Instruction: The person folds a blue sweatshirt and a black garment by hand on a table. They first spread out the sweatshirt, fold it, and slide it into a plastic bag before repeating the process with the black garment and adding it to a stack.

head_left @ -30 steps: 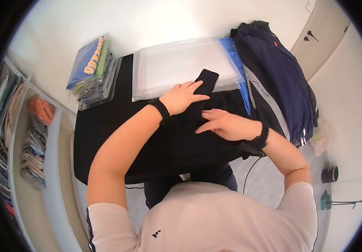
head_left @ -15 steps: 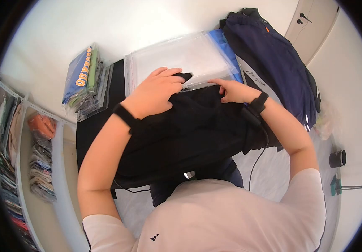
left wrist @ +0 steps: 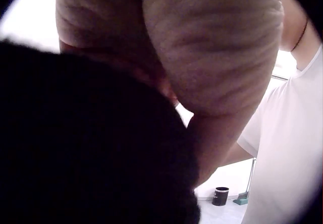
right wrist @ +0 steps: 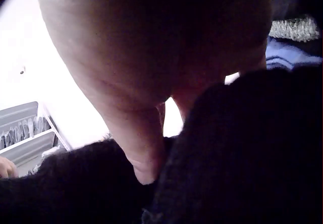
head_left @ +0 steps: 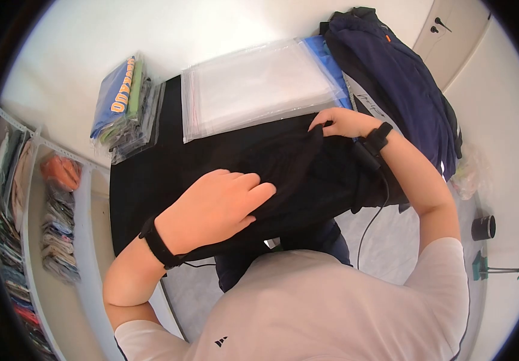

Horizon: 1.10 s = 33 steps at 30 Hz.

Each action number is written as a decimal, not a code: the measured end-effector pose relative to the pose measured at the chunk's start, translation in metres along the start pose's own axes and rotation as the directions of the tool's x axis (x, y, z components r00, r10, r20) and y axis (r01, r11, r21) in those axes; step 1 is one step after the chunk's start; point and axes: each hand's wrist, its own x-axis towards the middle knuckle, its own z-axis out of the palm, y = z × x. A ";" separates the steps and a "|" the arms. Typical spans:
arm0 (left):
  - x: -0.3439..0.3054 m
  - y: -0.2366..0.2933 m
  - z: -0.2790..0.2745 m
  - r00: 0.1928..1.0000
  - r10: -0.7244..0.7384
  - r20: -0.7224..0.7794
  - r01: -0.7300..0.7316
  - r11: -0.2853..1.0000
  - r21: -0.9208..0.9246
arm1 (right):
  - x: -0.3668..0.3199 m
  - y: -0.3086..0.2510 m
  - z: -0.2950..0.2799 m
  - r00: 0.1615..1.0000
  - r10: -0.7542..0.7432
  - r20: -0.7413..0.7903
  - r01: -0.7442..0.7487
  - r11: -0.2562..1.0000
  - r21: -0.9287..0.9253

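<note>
A black garment (head_left: 295,159) lies over the near part of the black table, low in the head view. My left hand (head_left: 211,210) is over its left-centre part, back up and fingers bent down to the cloth; in the left wrist view, black cloth (left wrist: 91,138) bulges up against the palm and thumb. My right hand (head_left: 350,123) pinches the garment's far right part between thumb and fingers, pulling a fold up. The right wrist view shows the thumb (right wrist: 146,168) pressed into dark cloth. Much of the left fingertips is hidden.
Clear plastic bags (head_left: 259,84) lie in a flat stack at the back. Bagged folded clothes (head_left: 118,108) stand piled at left, and navy clothing (head_left: 392,78) is heaped at right. Shelves (head_left: 37,192) line the left wall. A cable (head_left: 372,225) hangs by the right wrist.
My left hand has moved from the clear bags back toward my body; the small black piece under it no longer lies on the bags. My right hand has shifted rightward and away, and now lifts cloth.
</note>
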 end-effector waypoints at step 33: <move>-0.067 0.050 -0.006 0.987 0.044 -0.157 -0.077 0.975 -0.207 | -0.002 -0.007 0.015 0.953 -0.178 -0.246 0.070 0.917 -0.394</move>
